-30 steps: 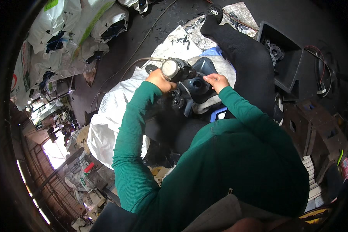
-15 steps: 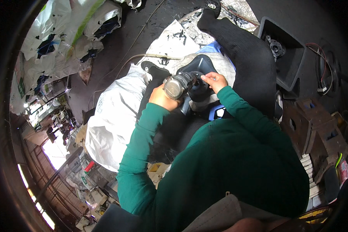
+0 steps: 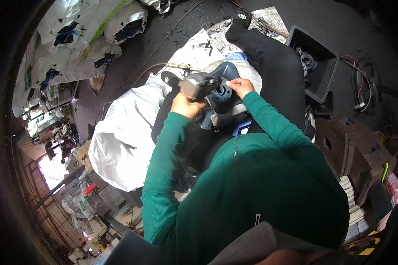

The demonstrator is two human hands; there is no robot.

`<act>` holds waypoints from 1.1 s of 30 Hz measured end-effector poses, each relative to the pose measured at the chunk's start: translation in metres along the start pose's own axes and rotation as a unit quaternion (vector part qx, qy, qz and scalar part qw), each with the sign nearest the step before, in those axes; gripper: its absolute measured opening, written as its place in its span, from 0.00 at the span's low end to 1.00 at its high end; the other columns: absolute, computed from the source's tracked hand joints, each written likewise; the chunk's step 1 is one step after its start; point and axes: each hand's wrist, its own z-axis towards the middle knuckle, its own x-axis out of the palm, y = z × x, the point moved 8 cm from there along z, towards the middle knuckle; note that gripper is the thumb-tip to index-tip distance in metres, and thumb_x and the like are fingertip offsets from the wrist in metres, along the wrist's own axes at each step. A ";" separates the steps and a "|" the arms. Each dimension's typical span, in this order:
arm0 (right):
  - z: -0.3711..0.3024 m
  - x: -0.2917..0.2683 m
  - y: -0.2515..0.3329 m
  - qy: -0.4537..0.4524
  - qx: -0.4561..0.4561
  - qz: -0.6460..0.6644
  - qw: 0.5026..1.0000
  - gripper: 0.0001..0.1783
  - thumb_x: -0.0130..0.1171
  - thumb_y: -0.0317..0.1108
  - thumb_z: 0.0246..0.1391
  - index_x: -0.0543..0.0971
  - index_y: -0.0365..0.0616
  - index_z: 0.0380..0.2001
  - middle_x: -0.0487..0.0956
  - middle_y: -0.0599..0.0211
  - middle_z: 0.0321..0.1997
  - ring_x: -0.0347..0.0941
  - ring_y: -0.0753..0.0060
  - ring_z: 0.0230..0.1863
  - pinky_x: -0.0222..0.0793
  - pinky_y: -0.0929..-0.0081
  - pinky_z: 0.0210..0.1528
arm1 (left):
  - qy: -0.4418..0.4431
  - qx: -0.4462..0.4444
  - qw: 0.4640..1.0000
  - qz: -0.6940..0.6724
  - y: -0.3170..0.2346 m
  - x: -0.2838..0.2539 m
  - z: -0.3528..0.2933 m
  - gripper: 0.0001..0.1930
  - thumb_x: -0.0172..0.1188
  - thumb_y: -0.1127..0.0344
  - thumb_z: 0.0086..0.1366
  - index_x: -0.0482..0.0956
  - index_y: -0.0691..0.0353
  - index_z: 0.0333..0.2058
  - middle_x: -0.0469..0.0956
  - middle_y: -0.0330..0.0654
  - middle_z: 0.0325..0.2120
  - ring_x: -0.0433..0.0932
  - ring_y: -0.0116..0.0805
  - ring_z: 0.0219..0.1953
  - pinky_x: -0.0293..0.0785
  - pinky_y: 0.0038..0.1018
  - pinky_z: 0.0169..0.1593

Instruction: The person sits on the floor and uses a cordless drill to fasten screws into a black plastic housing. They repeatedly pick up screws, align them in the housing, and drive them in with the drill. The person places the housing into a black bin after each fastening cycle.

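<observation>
My left hand [image 3: 185,106] is wrapped round a dark power driver [image 3: 199,86], blurred by motion, its nose toward a round dark flange. That flange [image 3: 222,92] has a pale open centre with holes around it and sits on a black moulded part [image 3: 226,68] between my legs. At the flange's right edge my right hand [image 3: 242,87] pinches with thumb and forefinger; anything between them is too small to make out. A pale cloth [image 3: 253,79] lies around the moulded part, and a blue piece [image 3: 242,128] shows below it.
White plastic sheeting [image 3: 124,132] spreads to my left. A grey bin [image 3: 323,57] at the far right holds metal flanges [image 3: 308,62]. Beside it lies a black wheel-like part [image 3: 371,86] with wires. Brown blocks [image 3: 340,141] stand at the right. A hose [image 3: 157,66] crosses the floor.
The driver has swung up and left off the flange, uncovering its centre. My right hand stays by the flange's edge, still pinching.
</observation>
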 end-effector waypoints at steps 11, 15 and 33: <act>-0.094 0.002 0.065 0.255 0.048 0.448 0.855 0.22 0.48 0.36 0.61 0.70 0.34 0.55 0.79 0.62 0.44 0.77 0.65 0.46 0.77 0.69 0.46 | -0.093 0.244 0.964 0.043 -0.004 0.017 -0.128 0.29 0.65 0.71 0.49 0.71 0.62 0.53 0.77 0.46 0.46 0.78 0.37 0.47 0.72 0.28 0.51; -0.116 0.018 0.081 0.258 0.070 0.433 0.861 0.23 0.49 0.34 0.59 0.69 0.34 0.55 0.77 0.57 0.49 0.75 0.63 0.52 0.75 0.73 0.46 | -0.118 0.229 0.963 -0.074 0.004 0.010 -0.145 0.24 0.67 0.69 0.47 0.75 0.61 0.47 0.78 0.46 0.42 0.78 0.42 0.45 0.73 0.33 0.48; -0.117 0.046 0.085 0.322 0.070 0.462 0.823 0.26 0.49 0.30 0.55 0.66 0.33 0.57 0.75 0.53 0.53 0.75 0.65 0.49 0.77 0.69 0.47 | -0.102 0.178 0.976 -0.076 0.032 -0.006 -0.139 0.33 0.69 0.68 0.47 0.68 0.66 0.54 0.77 0.48 0.46 0.78 0.41 0.47 0.73 0.30 0.51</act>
